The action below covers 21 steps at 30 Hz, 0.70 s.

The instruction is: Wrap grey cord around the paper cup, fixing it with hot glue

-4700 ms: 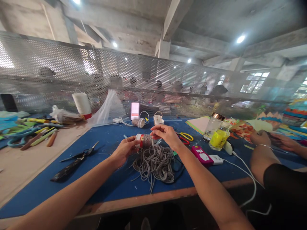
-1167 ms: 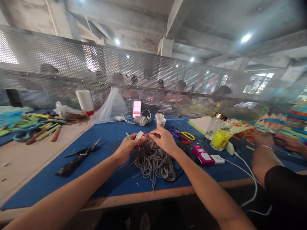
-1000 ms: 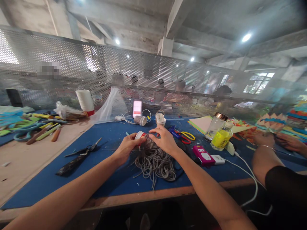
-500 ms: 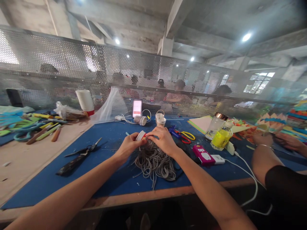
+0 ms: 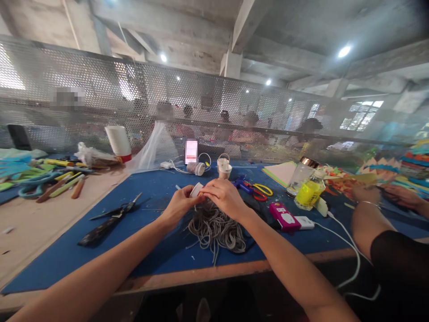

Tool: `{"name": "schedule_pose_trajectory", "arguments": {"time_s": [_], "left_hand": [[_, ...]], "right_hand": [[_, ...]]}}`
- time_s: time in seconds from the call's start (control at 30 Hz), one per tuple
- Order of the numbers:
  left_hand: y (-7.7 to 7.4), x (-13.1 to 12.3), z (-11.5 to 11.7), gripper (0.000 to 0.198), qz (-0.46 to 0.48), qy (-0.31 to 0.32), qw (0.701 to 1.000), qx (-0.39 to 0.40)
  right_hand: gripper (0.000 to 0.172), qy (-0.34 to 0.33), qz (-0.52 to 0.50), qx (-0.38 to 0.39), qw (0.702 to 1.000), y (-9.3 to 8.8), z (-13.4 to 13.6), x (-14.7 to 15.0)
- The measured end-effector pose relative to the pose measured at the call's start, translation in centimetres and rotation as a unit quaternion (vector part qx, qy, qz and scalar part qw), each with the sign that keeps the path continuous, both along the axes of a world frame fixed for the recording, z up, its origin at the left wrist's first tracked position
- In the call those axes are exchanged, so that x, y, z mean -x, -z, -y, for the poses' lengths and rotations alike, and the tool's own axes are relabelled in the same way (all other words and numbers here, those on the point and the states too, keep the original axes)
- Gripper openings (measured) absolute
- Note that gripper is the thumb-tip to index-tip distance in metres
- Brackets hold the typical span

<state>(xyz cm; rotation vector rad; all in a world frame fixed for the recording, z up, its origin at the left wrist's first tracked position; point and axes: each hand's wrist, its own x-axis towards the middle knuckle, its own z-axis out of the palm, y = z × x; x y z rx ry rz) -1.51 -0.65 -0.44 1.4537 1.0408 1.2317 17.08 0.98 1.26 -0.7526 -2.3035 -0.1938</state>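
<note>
My left hand (image 5: pixel 179 205) is closed around a small white paper cup (image 5: pixel 196 190), which it holds tilted above the blue mat. At the cup's reddish side, my right hand (image 5: pixel 224 197) has its fingers pressed together; anything thin between them is hidden. Just below both hands lies a loose heap of grey cord (image 5: pixel 217 230), partly covered by the right hand. Behind them stands a cup with a looped handle (image 5: pixel 224 168), and a cord-wrapped cup (image 5: pixel 196 168) lies on its side.
Black-handled scissors (image 5: pixel 112 219) lie left on the blue mat (image 5: pixel 77 250). To the right are red-and-yellow-handled pliers (image 5: pixel 263 191), a magenta case (image 5: pixel 284 218) with a white cable, and a yellow bottle (image 5: pixel 310 193). A co-worker's arm (image 5: pixel 368 223) reaches in at far right. Stacked cups (image 5: pixel 118 141) stand at back left.
My right hand has shifted slightly down and its fingers have drawn together over the cup's side. The left hand keeps the cup in nearly the same place.
</note>
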Motion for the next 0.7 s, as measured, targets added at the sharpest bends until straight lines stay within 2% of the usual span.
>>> {"name": "schedule_pose_trajectory", "arguments": {"time_s": [0.13,0.3,0.5,0.7], "left_hand": [[-0.05,-0.1,0.01,0.032,-0.006,0.001,1.0,0.008],[0.06,-0.11,-0.01,0.029,0.008,0.003,1.0,0.017],[0.35,0.04,-0.2,0.023,0.081,0.039,0.994,0.061],[0.31,0.05,-0.13,0.023,0.099,0.063,0.991,0.071]], "right_hand": [[0.018,0.014,0.002,0.007,1.0,0.45,-0.38,0.01],[0.017,0.038,0.003,0.001,0.999,0.14,-0.01,-0.13],[0.015,0.091,-0.021,0.002,0.996,-0.04,-0.09,-0.24],[0.011,0.057,-0.087,0.048,0.993,0.21,-0.42,0.12]]}}
